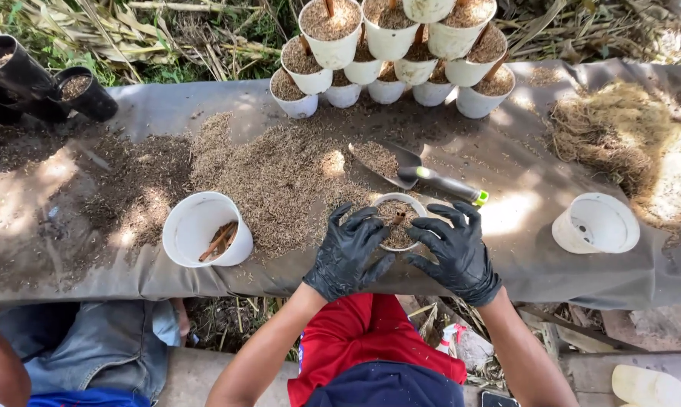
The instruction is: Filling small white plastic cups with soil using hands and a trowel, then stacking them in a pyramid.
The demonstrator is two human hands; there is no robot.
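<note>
Both hands, in black gloves, are being pressed with spread fingers onto a small white pot (398,224): the left hand (348,252) is covering its near left rim and the right hand (455,249) its near right rim. Nothing is being pinched; the fingertips are resting on the brown filling, and a short brown stick is standing upright in the middle between them.

Just beyond the right hand a trowel (416,172) with a black handle is lying on the grey sheet (521,162), its blade turned toward a wide heap of loose husk filling (280,177). Further beyond the hands, many filled white pots (389,56) are being kept in stacked rows, so a large part of the work seems to be done already. To the left of the left hand a white cup (205,228) with more brown sticks is waiting, and well to the right of the right hand an empty white pot (595,223) is lying on its side. From this, some pots seem to be left. Black pots (46,79) are standing far to the left.
</note>
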